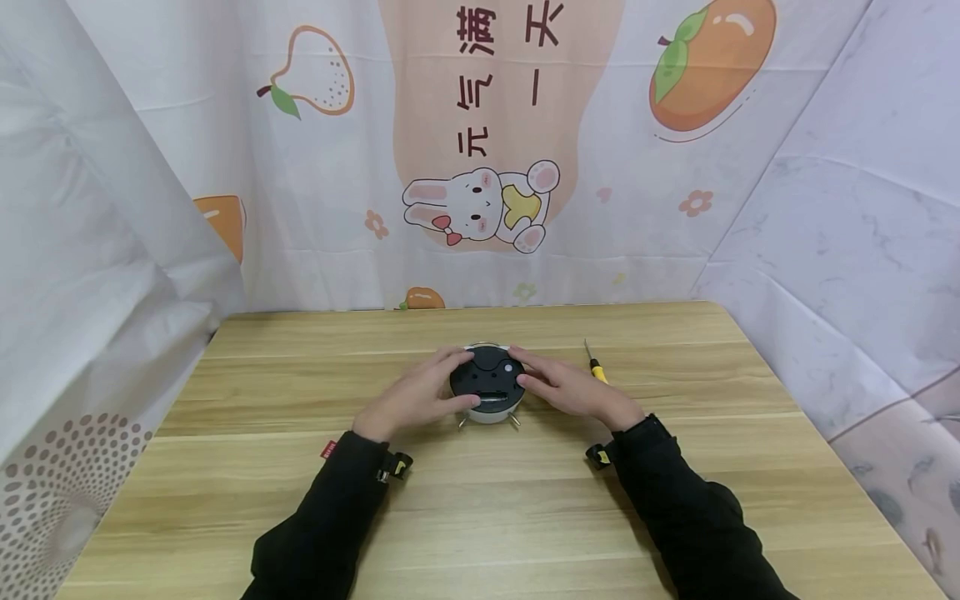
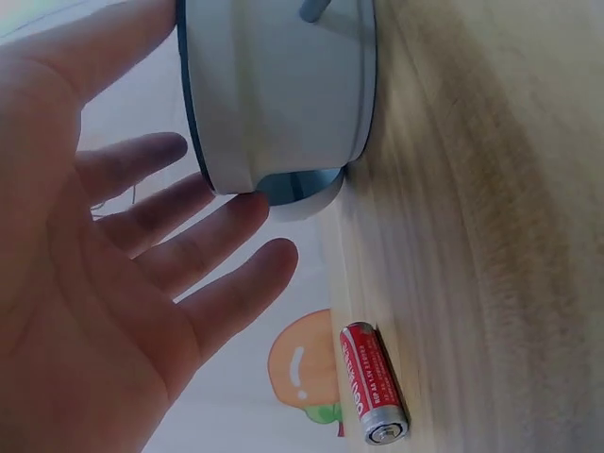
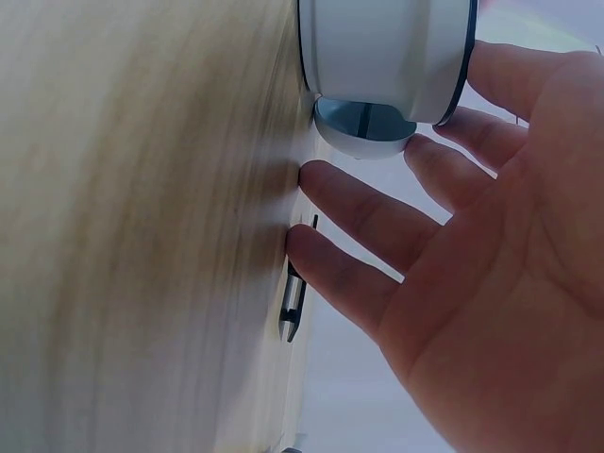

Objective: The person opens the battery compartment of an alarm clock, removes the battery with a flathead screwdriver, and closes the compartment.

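Observation:
A round alarm clock (image 1: pixel 489 371) lies with its black back up and its short metal legs toward me. A long slot with a shiny strip shows in that back. My left hand (image 1: pixel 423 392) touches the clock's left side, thumb on the back near the slot and index finger at the upper rim. From the right, my right hand (image 1: pixel 566 385) rests its fingertips at the rim. In the left wrist view, the spread fingers meet the white case (image 2: pixel 283 94) loosely. The right wrist view has two fingertips down at the table, below a rounded bell (image 3: pixel 363 127).
A red battery (image 2: pixel 373 382) lies on the wooden table (image 1: pixel 480 508) near my left fingers. Beyond my right hand is a yellow and black screwdriver (image 1: pixel 596 367), partly hidden. Printed cloth (image 1: pixel 322 208) hangs along the table's back edge.

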Action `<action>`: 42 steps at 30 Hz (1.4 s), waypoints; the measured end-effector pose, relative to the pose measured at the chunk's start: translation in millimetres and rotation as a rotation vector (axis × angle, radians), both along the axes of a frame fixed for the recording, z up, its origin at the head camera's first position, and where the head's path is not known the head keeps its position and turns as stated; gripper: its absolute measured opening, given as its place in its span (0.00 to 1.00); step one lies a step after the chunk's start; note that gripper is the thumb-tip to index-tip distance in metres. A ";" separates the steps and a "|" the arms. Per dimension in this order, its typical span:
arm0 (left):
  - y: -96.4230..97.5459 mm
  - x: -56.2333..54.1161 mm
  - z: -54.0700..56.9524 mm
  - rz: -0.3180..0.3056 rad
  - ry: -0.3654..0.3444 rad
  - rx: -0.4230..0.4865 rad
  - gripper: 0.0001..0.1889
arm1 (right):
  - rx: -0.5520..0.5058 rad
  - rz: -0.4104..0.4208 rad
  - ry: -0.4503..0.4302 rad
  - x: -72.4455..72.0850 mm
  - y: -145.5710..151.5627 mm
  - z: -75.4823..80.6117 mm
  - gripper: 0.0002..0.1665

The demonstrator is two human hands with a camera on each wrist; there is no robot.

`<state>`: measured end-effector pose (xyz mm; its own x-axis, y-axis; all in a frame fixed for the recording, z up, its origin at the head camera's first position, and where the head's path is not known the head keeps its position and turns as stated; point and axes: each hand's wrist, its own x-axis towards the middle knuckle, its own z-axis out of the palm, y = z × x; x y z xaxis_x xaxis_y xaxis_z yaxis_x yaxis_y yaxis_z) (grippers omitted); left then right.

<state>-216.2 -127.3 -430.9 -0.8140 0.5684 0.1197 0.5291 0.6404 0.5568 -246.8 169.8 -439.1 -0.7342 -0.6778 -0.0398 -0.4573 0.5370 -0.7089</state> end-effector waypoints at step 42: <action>6.7 5.9 -3.4 0.037 -0.159 -0.063 0.55 | -0.008 -0.006 0.004 -0.5 0.8 -3.4 0.35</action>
<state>-210.4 -120.6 -434.3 -0.8403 0.5401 -0.0477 0.4128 0.6943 0.5896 -247.2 170.6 -442.5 -0.7384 -0.6737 -0.0315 -0.4568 0.5339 -0.7115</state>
